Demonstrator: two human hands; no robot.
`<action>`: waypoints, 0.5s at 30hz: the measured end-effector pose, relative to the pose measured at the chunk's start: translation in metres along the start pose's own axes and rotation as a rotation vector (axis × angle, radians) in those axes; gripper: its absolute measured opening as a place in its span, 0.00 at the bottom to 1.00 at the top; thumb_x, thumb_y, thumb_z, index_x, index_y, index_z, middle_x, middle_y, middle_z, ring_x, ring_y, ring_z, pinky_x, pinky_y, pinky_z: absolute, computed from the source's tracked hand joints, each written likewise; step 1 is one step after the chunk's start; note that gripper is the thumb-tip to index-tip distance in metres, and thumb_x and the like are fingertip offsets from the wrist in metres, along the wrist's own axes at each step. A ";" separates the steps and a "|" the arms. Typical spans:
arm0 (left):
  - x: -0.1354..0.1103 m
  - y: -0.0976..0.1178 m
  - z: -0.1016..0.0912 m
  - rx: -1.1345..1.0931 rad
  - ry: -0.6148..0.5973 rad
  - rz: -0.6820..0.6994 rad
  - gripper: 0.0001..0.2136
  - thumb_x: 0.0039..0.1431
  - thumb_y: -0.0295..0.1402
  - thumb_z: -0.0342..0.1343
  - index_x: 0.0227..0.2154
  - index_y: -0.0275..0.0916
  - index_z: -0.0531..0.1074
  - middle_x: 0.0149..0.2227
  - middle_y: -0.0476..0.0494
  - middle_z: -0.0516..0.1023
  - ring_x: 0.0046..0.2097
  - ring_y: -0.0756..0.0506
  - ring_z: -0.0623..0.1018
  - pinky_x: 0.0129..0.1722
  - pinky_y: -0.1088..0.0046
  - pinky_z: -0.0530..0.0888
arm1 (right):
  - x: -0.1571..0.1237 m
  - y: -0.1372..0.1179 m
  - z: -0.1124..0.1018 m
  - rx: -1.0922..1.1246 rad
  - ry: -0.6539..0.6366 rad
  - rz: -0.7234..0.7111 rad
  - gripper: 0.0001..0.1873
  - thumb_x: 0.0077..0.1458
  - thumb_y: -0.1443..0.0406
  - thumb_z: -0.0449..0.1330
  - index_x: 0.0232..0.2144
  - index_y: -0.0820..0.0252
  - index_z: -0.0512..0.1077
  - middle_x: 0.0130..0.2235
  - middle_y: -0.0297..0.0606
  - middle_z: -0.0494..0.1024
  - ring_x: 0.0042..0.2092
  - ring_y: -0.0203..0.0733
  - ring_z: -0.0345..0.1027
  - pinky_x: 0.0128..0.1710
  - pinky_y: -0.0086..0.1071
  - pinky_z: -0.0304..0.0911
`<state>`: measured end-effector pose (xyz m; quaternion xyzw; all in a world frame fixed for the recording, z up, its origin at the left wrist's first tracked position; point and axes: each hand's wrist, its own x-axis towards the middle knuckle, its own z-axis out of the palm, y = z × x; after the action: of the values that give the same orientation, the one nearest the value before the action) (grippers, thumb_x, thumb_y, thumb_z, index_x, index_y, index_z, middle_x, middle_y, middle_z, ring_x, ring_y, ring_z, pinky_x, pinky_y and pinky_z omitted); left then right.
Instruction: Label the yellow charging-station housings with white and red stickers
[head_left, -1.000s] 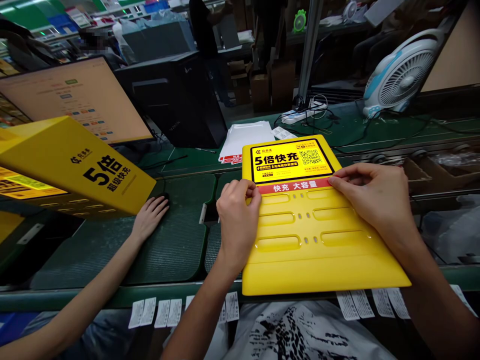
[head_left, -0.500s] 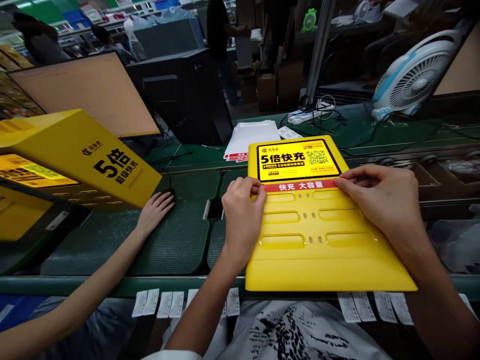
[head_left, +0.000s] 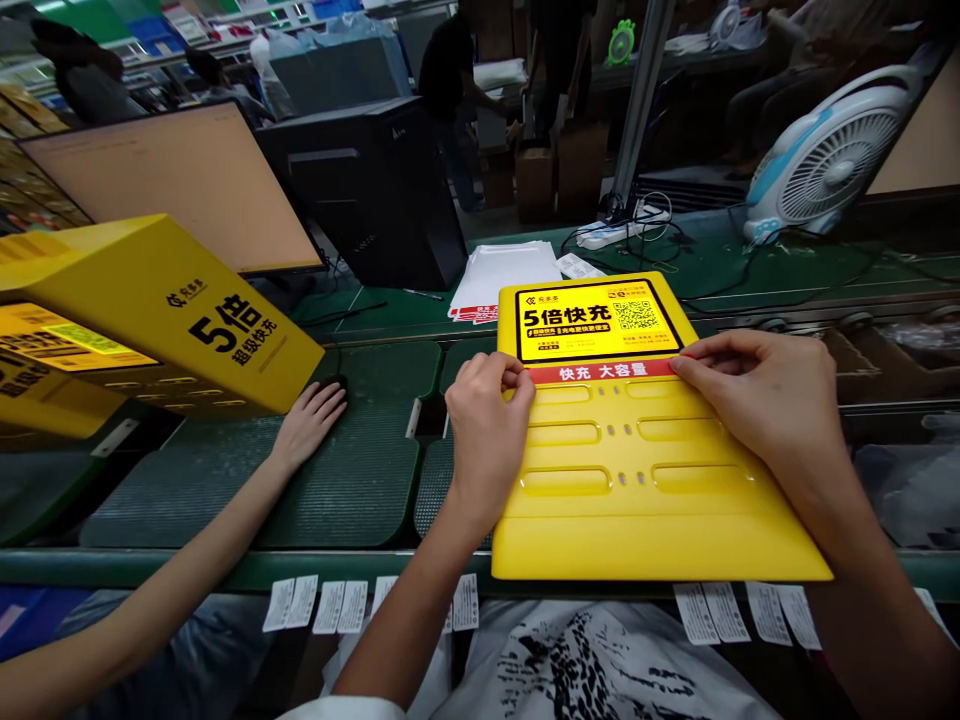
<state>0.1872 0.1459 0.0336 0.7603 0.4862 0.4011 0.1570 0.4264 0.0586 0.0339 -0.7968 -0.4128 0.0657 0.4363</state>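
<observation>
A yellow plastic panel (head_left: 660,540) lies flat on the green workbench, with slotted recesses across its middle. A black-framed printed label (head_left: 598,320) with a QR code covers its far part. Just below that label runs a red strip with white characters (head_left: 600,370). My left hand (head_left: 487,430) pinches the strip's left end, and my right hand (head_left: 757,410) holds its right end with the fingertips. Both hands rest on the panel, and my left palm hides its left edge.
A co-worker's hand (head_left: 307,425) rests on a black mouse (head_left: 335,384) on a green mat (head_left: 247,495). A tilted yellow charging cabinet (head_left: 172,310) stands left. White sheets (head_left: 506,275) lie behind the panel. Paper tags (head_left: 330,605) hang along the bench edge.
The view has shifted slightly, and the background person has moved. My hands stay at the strip's two ends, and the panel keeps its place under them.
</observation>
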 end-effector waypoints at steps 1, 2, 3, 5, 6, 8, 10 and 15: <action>0.000 0.000 0.000 0.000 -0.004 0.003 0.06 0.60 0.21 0.59 0.31 0.38 0.75 0.32 0.48 0.77 0.36 0.48 0.77 0.35 0.72 0.71 | 0.000 0.000 0.000 -0.002 -0.003 -0.003 0.04 0.51 0.62 0.70 0.30 0.55 0.82 0.29 0.34 0.81 0.29 0.46 0.73 0.30 0.37 0.61; 0.000 0.001 -0.001 0.000 -0.010 0.003 0.06 0.60 0.21 0.59 0.31 0.38 0.75 0.33 0.48 0.77 0.36 0.48 0.77 0.35 0.72 0.71 | 0.001 0.000 0.000 -0.004 -0.003 -0.003 0.04 0.50 0.61 0.70 0.30 0.55 0.82 0.29 0.34 0.81 0.29 0.47 0.73 0.30 0.38 0.62; 0.000 0.001 -0.001 0.002 -0.016 0.001 0.06 0.61 0.21 0.58 0.31 0.38 0.75 0.33 0.48 0.77 0.36 0.47 0.77 0.35 0.71 0.70 | 0.001 0.000 0.000 -0.007 -0.003 -0.003 0.05 0.50 0.61 0.70 0.30 0.55 0.82 0.28 0.35 0.80 0.29 0.47 0.73 0.30 0.38 0.62; 0.000 0.002 -0.002 0.008 -0.029 -0.012 0.06 0.61 0.21 0.59 0.32 0.37 0.75 0.33 0.47 0.77 0.37 0.47 0.77 0.36 0.71 0.71 | 0.001 -0.001 -0.001 -0.011 -0.005 -0.002 0.05 0.50 0.61 0.70 0.30 0.55 0.82 0.28 0.35 0.80 0.29 0.48 0.74 0.31 0.39 0.63; 0.001 0.003 -0.002 0.012 -0.035 -0.021 0.06 0.61 0.20 0.59 0.32 0.37 0.75 0.34 0.47 0.77 0.37 0.47 0.77 0.36 0.71 0.70 | 0.001 -0.001 -0.001 -0.012 -0.009 -0.003 0.05 0.50 0.61 0.70 0.30 0.55 0.82 0.28 0.35 0.80 0.30 0.48 0.74 0.31 0.39 0.64; 0.001 0.004 -0.002 0.019 -0.047 -0.037 0.06 0.61 0.20 0.59 0.32 0.37 0.75 0.34 0.47 0.77 0.37 0.47 0.77 0.36 0.71 0.70 | 0.000 -0.002 -0.001 -0.022 -0.013 -0.015 0.04 0.51 0.62 0.70 0.30 0.54 0.82 0.29 0.34 0.81 0.31 0.49 0.75 0.33 0.40 0.64; 0.002 0.005 -0.002 0.030 -0.058 -0.046 0.06 0.61 0.21 0.59 0.32 0.37 0.75 0.34 0.47 0.77 0.37 0.47 0.77 0.36 0.71 0.70 | 0.000 -0.003 0.000 -0.048 -0.013 -0.029 0.03 0.51 0.62 0.70 0.30 0.54 0.81 0.29 0.33 0.81 0.32 0.49 0.76 0.35 0.41 0.64; 0.002 0.004 -0.003 0.109 -0.036 -0.059 0.04 0.61 0.23 0.61 0.34 0.37 0.74 0.37 0.45 0.76 0.40 0.44 0.77 0.41 0.66 0.73 | 0.001 0.000 -0.002 -0.210 0.020 -0.126 0.05 0.54 0.62 0.68 0.32 0.57 0.81 0.33 0.39 0.81 0.33 0.52 0.75 0.39 0.45 0.65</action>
<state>0.1876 0.1451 0.0394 0.7603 0.5265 0.3555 0.1355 0.4279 0.0582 0.0351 -0.8113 -0.4623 -0.0134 0.3577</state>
